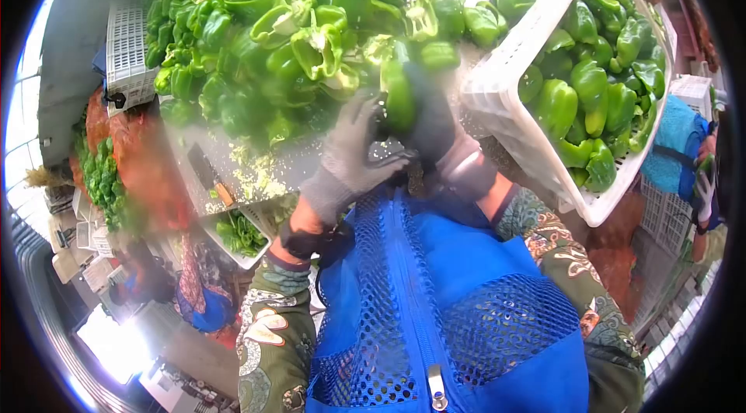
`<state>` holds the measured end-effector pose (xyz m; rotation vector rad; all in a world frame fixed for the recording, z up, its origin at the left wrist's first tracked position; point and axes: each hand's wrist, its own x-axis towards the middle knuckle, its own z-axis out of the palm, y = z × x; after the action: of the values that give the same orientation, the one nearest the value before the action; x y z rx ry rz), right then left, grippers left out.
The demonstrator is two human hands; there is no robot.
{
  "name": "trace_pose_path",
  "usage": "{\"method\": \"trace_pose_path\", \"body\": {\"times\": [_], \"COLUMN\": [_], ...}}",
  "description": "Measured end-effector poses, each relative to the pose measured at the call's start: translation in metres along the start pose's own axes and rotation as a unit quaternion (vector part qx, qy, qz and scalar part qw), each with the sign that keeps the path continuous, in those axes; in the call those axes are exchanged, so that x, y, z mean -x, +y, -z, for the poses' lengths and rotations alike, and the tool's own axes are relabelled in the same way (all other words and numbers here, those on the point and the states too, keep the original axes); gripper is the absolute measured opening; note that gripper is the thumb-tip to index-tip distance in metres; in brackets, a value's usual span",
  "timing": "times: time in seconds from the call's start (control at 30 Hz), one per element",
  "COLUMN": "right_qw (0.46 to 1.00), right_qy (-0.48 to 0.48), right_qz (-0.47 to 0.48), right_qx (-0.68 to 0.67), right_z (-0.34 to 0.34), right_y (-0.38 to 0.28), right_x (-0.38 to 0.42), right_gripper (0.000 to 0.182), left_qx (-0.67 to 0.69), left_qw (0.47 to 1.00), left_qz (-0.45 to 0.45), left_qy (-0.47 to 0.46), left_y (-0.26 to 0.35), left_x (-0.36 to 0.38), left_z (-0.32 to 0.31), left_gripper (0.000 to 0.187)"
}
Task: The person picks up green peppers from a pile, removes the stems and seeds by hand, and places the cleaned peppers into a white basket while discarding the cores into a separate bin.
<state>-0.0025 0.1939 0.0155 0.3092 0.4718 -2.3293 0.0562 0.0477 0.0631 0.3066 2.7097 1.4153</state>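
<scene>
Both my hands are in front of my chest at the near edge of a table heaped with green bell peppers (225, 32). A green bell pepper (400, 98) stands upright between them, with my right hand (439, 125) closed against its side in a dark glove, blurred by motion. My left hand (350, 153), in a grey glove, is at the pepper's other side, thumb stretched apart from the fingers and fingertips close to it. Cut peppers with pale cores showing, such as a halved pepper (318, 52), lie just beyond.
A tilted white crate (486, 90) full of peppers is on the right. Seeds (260, 176) and a knife with an orange handle (224, 194) lie on the table's left. Below sits a white bin (264, 246) of green pieces. Another person's gloved hand (705, 191) shows far right.
</scene>
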Motion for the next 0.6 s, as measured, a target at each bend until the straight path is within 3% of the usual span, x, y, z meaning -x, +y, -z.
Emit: {"method": "trace_pose_path", "body": {"times": [0.03,0.1,0.13,0.23,0.3,0.37,0.4,0.43,0.5,0.53,0.57,0.6], "right_qw": [1.0,0.998,0.996,0.979,0.958,0.909,0.869,0.822,0.833,0.883,0.891,0.898], "right_qy": [-0.007,-0.001,0.008,0.038,0.048,0.035,0.022,0.009,-0.06,-0.114,-0.121,-0.127], "right_qz": [0.02,0.053,0.069,0.127,0.169,0.23,0.265,0.298,0.313,0.291,0.289,0.286], "right_qx": [0.002,0.035,0.062,0.154,0.228,0.347,0.418,0.486,0.453,0.349,0.329,0.308], "right_z": [-0.011,-0.028,-0.035,-0.052,-0.058,-0.059,-0.057,-0.056,-0.053,-0.052,-0.056,-0.062], "right_y": [-0.004,-0.005,-0.003,0.01,0.014,0.016,0.016,0.016,0.015,0.015,0.015,0.015], "right_x": [-0.005,-0.002,0.001,0.014,0.023,0.032,0.036,0.04,0.044,0.046,0.05,0.055], "right_gripper": [0.035,0.034,0.033,0.031,0.029,0.03,0.031,0.033,0.036,0.038,0.038,0.039], "left_qx": [0.2,0.165,0.003,-0.082,-0.044,-0.024,-0.092,-0.213,-0.218,-0.133,0.069,-0.001], "left_qw": [0.978,0.983,1.0,0.994,0.997,0.998,0.995,0.967,0.966,0.979,0.996,0.995], "left_qz": [0.056,0.075,0.024,-0.039,-0.009,0.002,-0.012,-0.116,-0.129,-0.141,-0.033,-0.035], "left_qy": [-0.008,-0.026,-0.002,0.054,0.056,0.055,0.049,0.078,0.051,0.069,0.042,0.092], "left_y": [0.004,0.015,0.015,0.002,0.007,0.016,0.03,0.043,0.061,0.061,0.062,0.058], "left_x": [0.001,0.003,0.004,0.003,0.006,0.012,0.015,0.015,0.026,0.032,0.038,0.038], "left_z": [0.007,0.028,0.028,0.03,0.031,0.034,0.037,0.039,0.035,0.038,0.042,0.047], "left_gripper": [0.074,0.071,0.056,0.042,0.037,0.036,0.035,0.034,0.036,0.04,0.044,0.046]}}
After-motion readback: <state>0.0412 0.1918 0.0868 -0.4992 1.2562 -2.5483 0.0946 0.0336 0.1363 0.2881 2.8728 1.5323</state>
